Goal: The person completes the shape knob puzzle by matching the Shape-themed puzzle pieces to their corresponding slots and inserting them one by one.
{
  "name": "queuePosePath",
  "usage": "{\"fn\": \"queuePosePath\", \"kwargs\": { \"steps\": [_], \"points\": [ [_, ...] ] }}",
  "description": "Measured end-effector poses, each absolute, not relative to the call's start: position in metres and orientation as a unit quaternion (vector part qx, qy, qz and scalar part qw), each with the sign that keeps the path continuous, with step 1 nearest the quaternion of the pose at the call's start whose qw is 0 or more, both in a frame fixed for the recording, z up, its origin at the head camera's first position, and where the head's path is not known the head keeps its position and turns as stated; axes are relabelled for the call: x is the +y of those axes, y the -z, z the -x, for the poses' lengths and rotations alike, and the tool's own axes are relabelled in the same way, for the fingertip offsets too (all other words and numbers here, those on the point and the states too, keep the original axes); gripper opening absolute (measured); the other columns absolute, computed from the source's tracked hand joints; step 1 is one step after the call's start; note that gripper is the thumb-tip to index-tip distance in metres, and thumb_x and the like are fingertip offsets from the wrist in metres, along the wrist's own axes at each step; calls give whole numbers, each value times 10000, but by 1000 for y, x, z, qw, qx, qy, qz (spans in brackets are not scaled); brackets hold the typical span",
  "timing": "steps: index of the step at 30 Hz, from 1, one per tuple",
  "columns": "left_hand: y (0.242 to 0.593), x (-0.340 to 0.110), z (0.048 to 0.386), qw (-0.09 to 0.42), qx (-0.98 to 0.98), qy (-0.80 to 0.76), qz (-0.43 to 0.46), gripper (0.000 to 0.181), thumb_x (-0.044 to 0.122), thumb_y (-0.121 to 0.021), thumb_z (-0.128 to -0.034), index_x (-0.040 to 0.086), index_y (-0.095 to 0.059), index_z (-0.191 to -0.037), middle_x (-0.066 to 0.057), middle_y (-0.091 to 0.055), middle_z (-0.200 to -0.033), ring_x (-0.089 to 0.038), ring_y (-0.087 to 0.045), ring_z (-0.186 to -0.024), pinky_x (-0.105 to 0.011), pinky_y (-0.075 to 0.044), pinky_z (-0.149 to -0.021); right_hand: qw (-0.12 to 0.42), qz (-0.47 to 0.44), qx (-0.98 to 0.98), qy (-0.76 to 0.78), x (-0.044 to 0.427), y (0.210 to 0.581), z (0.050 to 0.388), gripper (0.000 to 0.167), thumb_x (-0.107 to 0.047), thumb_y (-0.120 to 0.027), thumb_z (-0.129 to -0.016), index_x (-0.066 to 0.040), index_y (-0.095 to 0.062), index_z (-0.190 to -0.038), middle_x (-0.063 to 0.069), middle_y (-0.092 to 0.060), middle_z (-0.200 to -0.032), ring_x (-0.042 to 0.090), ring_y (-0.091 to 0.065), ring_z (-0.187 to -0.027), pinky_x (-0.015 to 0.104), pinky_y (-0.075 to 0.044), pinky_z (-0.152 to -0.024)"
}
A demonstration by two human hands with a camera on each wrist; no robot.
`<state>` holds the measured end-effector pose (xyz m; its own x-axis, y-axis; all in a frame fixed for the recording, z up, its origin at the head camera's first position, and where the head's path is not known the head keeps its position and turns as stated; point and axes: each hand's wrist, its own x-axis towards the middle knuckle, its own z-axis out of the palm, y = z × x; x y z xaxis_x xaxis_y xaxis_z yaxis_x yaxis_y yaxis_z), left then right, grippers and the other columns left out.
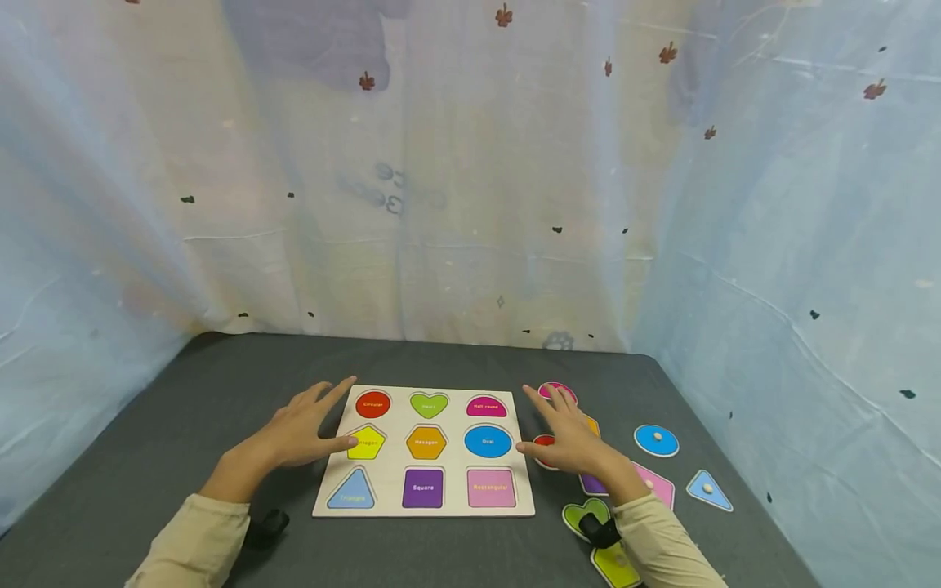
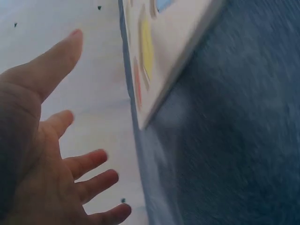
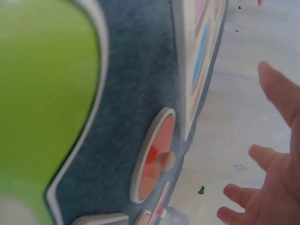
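Head view takes in the whole white board point(image 1: 390, 490) with nine coloured shapes, flat on the dark grey tabletop point(image 1: 412, 555). Right wrist view shows the round red piece point(image 3: 148, 176) with its knob point(image 3: 167, 161), which the right grip point(image 1: 569, 437) partly hides from above. That grip and the left grip point(image 1: 297, 429) spread wide, holding nothing, near the board's opposite sides.

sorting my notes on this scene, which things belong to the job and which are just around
Likely part of the job:
shape puzzle board
red circle piece
green heart piece
blue oval piece
blue triangle piece
pink piece
purple piece
orange piece
yellow piece
magenta piece

Just surroundings:
dark grey tabletop
patterned curtain
black wrist cameras
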<state>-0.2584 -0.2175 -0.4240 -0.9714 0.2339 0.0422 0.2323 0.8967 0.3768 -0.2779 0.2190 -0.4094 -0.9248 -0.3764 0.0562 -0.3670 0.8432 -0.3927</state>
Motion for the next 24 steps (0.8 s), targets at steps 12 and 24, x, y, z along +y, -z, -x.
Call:
{"fn": "queuePosePath", "kwargs": {
  "steps": [12,24],
  "points": [
    [429,-237,260,96,960,-223,-136,1058,529,-809,-787,150,-257,-1606,-336,-323,-1521,-588,-361,-1342,-811,-342,-983,30,220,943,248,243,419,285,718,-397,-728,-919,-108,-449,-1515,234,-416,-1553,493,-367,-1417,749,-314,-1088],
    [434,-243,260,114,956,-226,-147,1080,517,-872,-720,130,-345,-1579,-318,-337,-1520,-557,-338,-1356,-808,-255,-1011,90,279,913,283,265,420,293,475,-182,-732,-931,16,-598,-1342,219,-619,-1311,425,-574,-1206,593,-477,-1042]
  ]
}}
